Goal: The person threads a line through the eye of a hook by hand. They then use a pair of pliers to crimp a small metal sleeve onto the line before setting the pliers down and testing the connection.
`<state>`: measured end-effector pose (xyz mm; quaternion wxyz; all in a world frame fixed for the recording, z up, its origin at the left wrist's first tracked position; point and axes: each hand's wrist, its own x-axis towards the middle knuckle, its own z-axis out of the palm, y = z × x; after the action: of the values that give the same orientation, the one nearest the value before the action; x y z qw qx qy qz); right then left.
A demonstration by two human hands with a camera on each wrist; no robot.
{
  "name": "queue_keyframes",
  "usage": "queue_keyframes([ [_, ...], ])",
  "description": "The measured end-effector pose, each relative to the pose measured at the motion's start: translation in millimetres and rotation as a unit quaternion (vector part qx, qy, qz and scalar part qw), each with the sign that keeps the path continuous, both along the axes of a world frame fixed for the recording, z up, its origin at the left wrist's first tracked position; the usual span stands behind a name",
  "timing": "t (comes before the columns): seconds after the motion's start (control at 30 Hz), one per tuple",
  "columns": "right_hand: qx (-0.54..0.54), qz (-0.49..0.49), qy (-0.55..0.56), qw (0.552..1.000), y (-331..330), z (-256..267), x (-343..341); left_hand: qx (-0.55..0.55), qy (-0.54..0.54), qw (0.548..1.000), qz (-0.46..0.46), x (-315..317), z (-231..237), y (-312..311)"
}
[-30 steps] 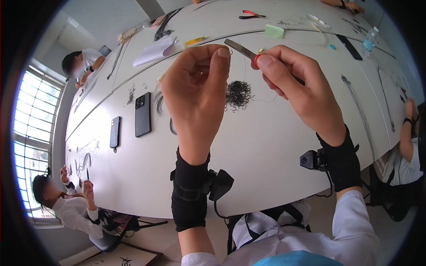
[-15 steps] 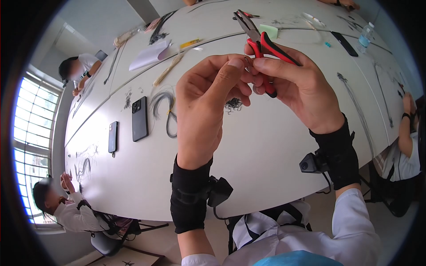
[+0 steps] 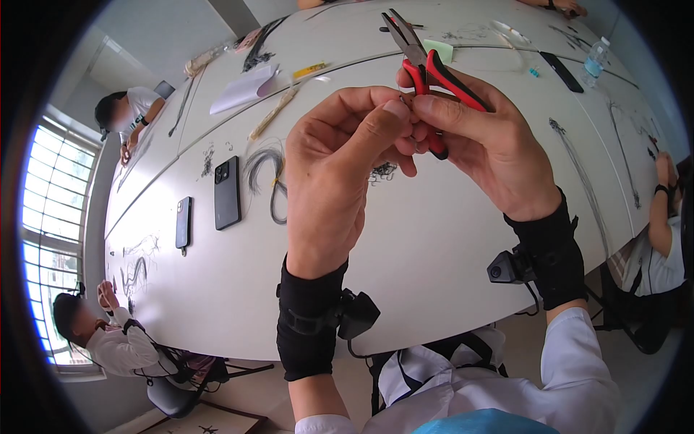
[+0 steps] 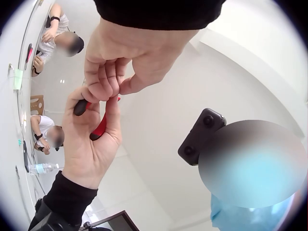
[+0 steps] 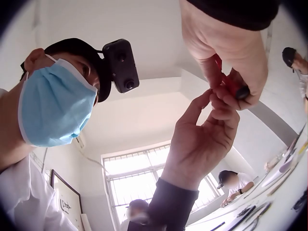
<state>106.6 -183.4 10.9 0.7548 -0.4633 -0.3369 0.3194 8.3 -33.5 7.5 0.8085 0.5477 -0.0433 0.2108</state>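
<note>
In the head view my left hand (image 3: 336, 155) has its thumb and index finger pinched together at a small dark bent wire piece (image 3: 406, 100), mostly hidden by the fingertips. My right hand (image 3: 499, 134) holds long-nose pliers (image 3: 412, 49) with red and black handles. Their jaws stand apart and point away, above the fingertips. The right thumb and fingertips meet the left ones beside the small piece. Seen from the left wrist, the pliers' handle ends (image 4: 98, 131) stick out across the right palm. Behind the hands a pile of black bent wire pieces (image 3: 383, 172) is partly covered.
Two phones (image 3: 228, 194) and a coil of grey strands (image 3: 278, 192) lie left on the white table (image 3: 419, 275). Farther off are a paper sheet (image 3: 244, 90), a tan bundle (image 3: 273, 112) and a green note (image 3: 439, 50). A bottle (image 3: 596, 58) stands at right. Other people sit around.
The hands came together from apart. The pliers turned from pointing left at the left fingertips to pointing away, with their jaws now spread. Over the last half second the hands barely moved.
</note>
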Motion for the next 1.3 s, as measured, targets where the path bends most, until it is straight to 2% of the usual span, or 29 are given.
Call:
queue_keyframes([
  [0.13, 0.003, -0.004, -0.014, 1.000, 0, -2, 1, -0.045, -0.003, 0.998, -0.045, 0, -2, 2],
  [0.23, 0.004, -0.002, -0.007, 1.000, 0, -3, 2, -0.017, 0.012, 0.999, -0.028, -1, -1, -1],
  [0.83, 0.013, -0.018, -0.008, 1.000, 3, -4, -2, -0.009, 0.012, 1.000, -0.017, 1, -2, -2],
  [1.03, 0.019, 0.023, 0.058, 0.998, 2, -2, 1, -0.011, 0.009, 1.000, -0.013, -1, 0, 0],
  [1.13, 0.031, 0.049, 0.123, 0.991, 2, 0, 1, 0.078, -0.003, 0.995, 0.061, -2, 4, 1],
  [1.17, 0.031, 0.062, 0.139, 0.988, 2, 0, 3, 0.146, -0.020, 0.983, 0.107, -3, 3, 1],
  [1.3, 0.031, 0.112, 0.185, 0.976, 0, 1, 5, 0.386, -0.118, 0.889, 0.217, -1, 4, 12],
])
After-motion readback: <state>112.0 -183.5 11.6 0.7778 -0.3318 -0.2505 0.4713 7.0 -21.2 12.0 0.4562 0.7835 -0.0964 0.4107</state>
